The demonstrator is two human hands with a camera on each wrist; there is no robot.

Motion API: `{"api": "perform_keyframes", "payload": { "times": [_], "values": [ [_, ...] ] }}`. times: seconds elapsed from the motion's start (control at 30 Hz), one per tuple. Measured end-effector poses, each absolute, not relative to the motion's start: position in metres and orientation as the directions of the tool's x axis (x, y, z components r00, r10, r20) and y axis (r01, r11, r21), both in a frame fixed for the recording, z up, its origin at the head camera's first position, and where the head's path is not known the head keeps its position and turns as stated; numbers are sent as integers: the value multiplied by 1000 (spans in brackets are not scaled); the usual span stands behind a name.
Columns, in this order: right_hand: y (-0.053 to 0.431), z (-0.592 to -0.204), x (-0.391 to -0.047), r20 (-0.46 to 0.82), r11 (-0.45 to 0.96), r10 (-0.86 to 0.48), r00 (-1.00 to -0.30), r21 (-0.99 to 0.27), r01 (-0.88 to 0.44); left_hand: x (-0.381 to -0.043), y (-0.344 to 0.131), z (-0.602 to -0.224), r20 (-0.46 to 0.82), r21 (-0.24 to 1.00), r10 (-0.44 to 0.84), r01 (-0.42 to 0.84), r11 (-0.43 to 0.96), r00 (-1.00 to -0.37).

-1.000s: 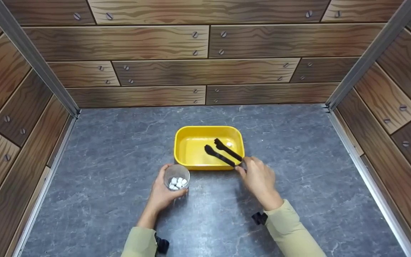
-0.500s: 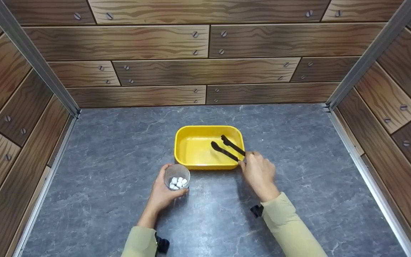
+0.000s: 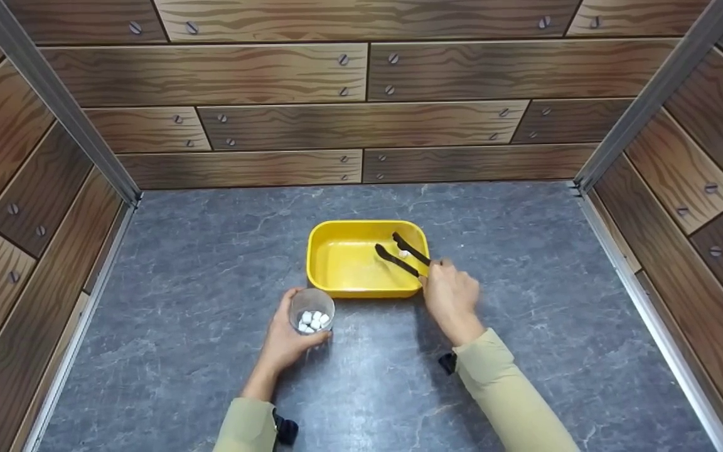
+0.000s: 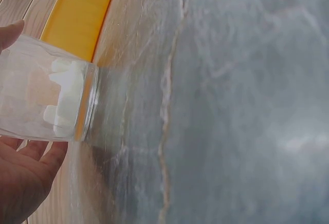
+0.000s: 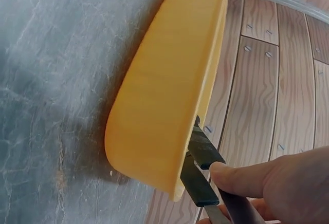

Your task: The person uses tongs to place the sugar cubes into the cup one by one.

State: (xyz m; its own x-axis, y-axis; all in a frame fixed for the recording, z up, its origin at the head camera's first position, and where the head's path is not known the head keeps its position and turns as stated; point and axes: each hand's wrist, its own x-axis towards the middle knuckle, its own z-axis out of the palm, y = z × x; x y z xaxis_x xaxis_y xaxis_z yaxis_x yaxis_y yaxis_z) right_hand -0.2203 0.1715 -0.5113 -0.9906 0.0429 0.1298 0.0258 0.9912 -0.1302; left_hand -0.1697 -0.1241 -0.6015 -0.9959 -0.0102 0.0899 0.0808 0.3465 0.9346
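Note:
My left hand point(image 3: 289, 339) grips a clear plastic cup point(image 3: 312, 312) standing on the grey tabletop, thumb and fingers on opposite sides. Several small white cubes point(image 3: 314, 321) lie in the bottom of the cup. My right hand point(image 3: 452, 298) holds black tongs point(image 3: 412, 250) over the right end of a yellow tray point(image 3: 321, 285). The tips of the tongs stand apart inside the tray. One small white piece point(image 3: 404, 253) lies between the arms of the tongs in the head view. In the right wrist view, the tray wall point(image 5: 154, 90) hides the tong tips.
A grey marbled tabletop point(image 3: 211, 282) lies under everything. Wood-patterned panels point(image 3: 361, 125) rise at the back and both sides, with metal rails point(image 3: 95, 282) along the side edges.
My right hand with the tongs first shifts right, then slightly up toward the tray's far side; the white piece shows between the arms again. The left hand and cup stay put.

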Motion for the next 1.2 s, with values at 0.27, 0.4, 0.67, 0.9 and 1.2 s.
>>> {"api": "perform_keyframes", "payload": {
  "times": [0.27, 0.4, 0.67, 0.9, 1.2],
  "values": [
    [168, -515, -222, 154, 993, 44, -987, -117, 26, -170, -124, -600, 72, 940, -10, 65, 336, -997],
    [167, -517, -226, 164, 994, 58, -985, -104, 41, -170, -124, -600, 65, 937, -15, 55, 346, -998],
    [163, -517, -227, 115, 995, 75, -991, -73, 66, -170, -124, -601, 66, 934, -16, 57, 353, -998],
    [163, -516, -224, 132, 996, 66, -989, -66, 58, -170, -124, -601, 60, 934, -16, 51, 354, -998],
    [164, -513, -224, 84, 994, 69, -994, -94, 61, -170, -124, -602, 61, 936, -19, 51, 349, -998]
  ]
}}
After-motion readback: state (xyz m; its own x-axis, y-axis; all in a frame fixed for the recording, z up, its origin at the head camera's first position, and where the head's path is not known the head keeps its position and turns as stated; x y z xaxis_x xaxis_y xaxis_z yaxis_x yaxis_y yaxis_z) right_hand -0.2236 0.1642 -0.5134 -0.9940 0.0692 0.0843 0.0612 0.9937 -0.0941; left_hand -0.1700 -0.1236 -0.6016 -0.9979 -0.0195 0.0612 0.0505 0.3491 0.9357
